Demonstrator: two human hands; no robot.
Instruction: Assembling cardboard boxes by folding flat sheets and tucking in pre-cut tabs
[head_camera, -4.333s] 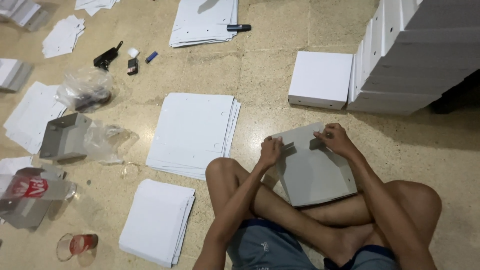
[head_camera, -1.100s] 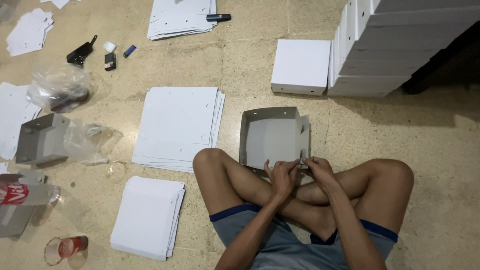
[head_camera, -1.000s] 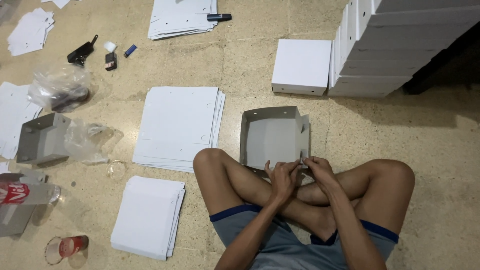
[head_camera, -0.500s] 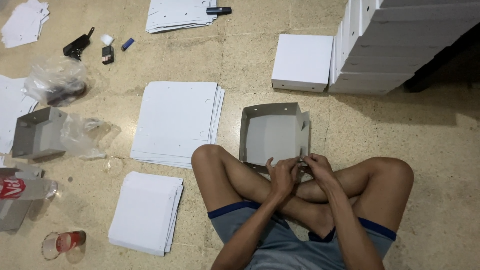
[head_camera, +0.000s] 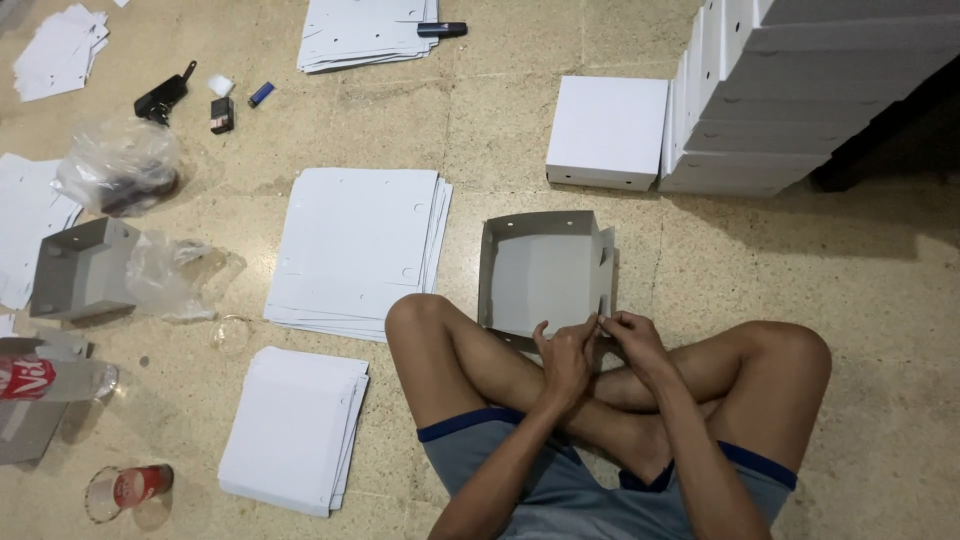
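Observation:
I sit cross-legged on a tiled floor. A half-folded grey cardboard box (head_camera: 540, 270) lies open in front of my knees, its walls up on three sides. My left hand (head_camera: 565, 355) and my right hand (head_camera: 630, 338) meet at the box's near right corner, fingers pinching the cardboard flap there. To the left lies a stack of flat white cardboard sheets (head_camera: 355, 250), and a second, smaller stack (head_camera: 295, 430) sits by my left knee.
A finished white box (head_camera: 605, 130) and a tall pile of white boxes (head_camera: 800, 90) stand at the back right. Another sheet stack with a marker (head_camera: 365, 30) lies at the back. A grey box in plastic wrap (head_camera: 85, 265), bottles and small items are at left.
The box was flat between my hands earlier; it now has raised walls and lies farther forward. My hands have shifted to its near right corner. Little has moved in the last second.

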